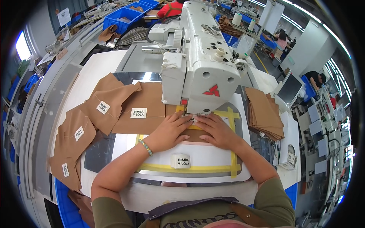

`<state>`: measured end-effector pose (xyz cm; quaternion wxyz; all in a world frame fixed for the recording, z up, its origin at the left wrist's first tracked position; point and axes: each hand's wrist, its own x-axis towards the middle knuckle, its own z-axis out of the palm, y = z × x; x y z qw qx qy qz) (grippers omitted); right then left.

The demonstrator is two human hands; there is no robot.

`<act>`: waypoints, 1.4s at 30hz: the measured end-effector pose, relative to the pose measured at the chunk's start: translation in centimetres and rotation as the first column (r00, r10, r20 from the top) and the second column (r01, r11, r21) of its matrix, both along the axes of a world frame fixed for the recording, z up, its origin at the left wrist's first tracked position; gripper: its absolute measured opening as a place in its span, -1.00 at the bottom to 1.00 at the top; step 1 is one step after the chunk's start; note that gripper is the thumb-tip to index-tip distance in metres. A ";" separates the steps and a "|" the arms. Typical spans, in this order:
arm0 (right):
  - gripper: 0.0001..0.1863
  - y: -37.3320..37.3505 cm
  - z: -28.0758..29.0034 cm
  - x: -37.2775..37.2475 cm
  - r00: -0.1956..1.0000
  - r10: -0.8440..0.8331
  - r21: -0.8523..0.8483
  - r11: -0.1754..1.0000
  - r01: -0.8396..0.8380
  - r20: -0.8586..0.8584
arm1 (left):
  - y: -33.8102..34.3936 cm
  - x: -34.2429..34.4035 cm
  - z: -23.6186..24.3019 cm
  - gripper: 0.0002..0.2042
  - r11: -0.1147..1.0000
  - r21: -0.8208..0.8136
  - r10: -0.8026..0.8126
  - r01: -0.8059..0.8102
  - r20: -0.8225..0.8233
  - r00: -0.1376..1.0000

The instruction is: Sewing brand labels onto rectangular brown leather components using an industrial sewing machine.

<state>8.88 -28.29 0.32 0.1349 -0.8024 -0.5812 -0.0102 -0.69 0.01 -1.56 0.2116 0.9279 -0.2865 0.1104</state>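
A brown fabric piece (197, 135) lies on the taped white work plate (209, 154) beneath the head of a white industrial sewing machine (207, 72). My left hand (170, 130) rests flat on this piece, fingers stretched toward a small white label (191, 120) under the needle area. From the other side, my right hand (217, 130) lies flat, its fingertips beside the same label. Both hands seem to press down rather than grip. The fingers partly cover the label. In front of the hands sits a small stack of white labels (181, 161) with dark print.
Several brown pieces with white labels (127, 114) trail leftward, joined by thread. A stack of brown pieces (264, 114) lies at the right, near a small screen (289, 88) and an open white box (289, 142) holding labels. A blue bin (62, 201) stands lower left.
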 end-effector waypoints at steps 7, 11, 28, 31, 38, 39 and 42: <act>-0.40 0.0 0.2 0.0 1.000 -0.011 0.016 1.000 0.011 -0.015 | -0.2 0.0 0.2 -0.47 1.000 -0.023 0.019 -0.019 0.022 1.000; -0.42 -0.1 0.1 -0.2 1.000 -0.015 0.060 0.998 0.015 -0.013 | -0.3 -0.1 0.3 -0.45 1.000 -0.003 0.023 -0.023 0.020 1.000; -0.37 -0.1 0.1 -0.6 0.993 -0.100 0.041 0.994 0.103 -0.063 | -0.5 -0.2 0.4 -0.43 0.997 0.058 0.042 -0.042 0.009 0.999; -0.40 0.0 0.0 -0.5 0.993 -0.101 0.055 0.993 0.104 -0.056 | -0.5 -0.2 0.4 -0.44 0.997 0.054 0.049 -0.049 0.008 0.999; -0.47 0.0 0.0 -0.5 0.993 -0.094 0.072 0.992 0.099 -0.067 | -0.6 -0.3 0.4 -0.44 0.999 0.044 0.030 -0.031 0.036 0.999; -0.48 0.0 0.0 -0.5 0.995 -0.067 0.102 0.992 0.074 -0.073 | -0.5 -0.3 0.4 -0.44 0.999 0.043 0.031 -0.032 0.028 0.999; -0.49 -0.1 -0.1 -0.5 0.997 -0.057 0.117 0.991 0.064 -0.057 | -0.4 -0.2 0.5 -0.44 0.999 0.038 0.028 -0.029 0.014 1.000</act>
